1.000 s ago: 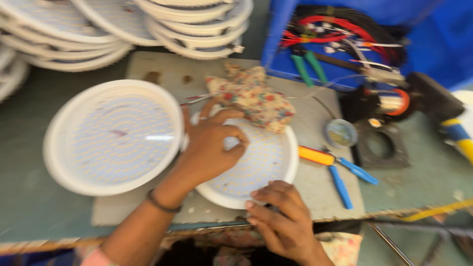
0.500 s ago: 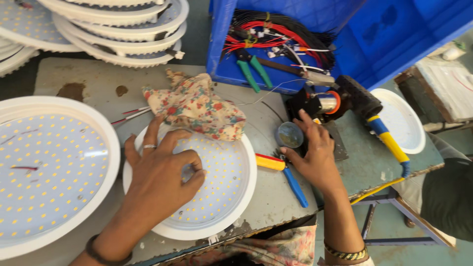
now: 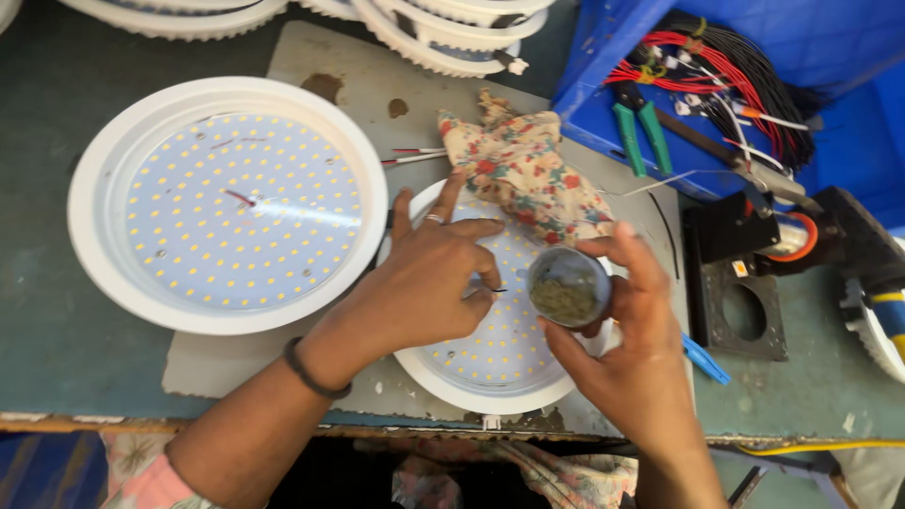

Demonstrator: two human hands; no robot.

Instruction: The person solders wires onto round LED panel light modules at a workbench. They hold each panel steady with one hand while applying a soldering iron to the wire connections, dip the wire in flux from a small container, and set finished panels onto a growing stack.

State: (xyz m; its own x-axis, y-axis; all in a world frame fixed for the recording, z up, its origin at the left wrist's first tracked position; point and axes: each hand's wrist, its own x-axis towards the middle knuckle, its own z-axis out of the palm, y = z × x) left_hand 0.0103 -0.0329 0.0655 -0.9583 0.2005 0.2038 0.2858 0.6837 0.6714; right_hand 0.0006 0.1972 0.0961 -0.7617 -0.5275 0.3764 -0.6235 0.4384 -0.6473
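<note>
Right hand [image 3: 627, 363] cups a small round metal tin of brownish paste [image 3: 566, 287] at 3 o'clock over the white round LED panel [image 3: 490, 363]; left hand [image 3: 424, 283] pinches a thin wire end [image 3: 495, 289], risking tipped paste smearing the diodes.

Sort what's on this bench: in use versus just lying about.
In use: left hand pinching thin wire tips; right hand holding small round metal tin; round white LED panel underneath.

Lying about: larger white LED panel, floral cloth, green-handled pliers.

Hemmed in by floral cloth [image 3: 528, 174] behind, large LED panel light [image 3: 229, 203] left, blue crate [image 3: 754, 104] right; open at surface [image 3: 57, 368] near edge.
</note>
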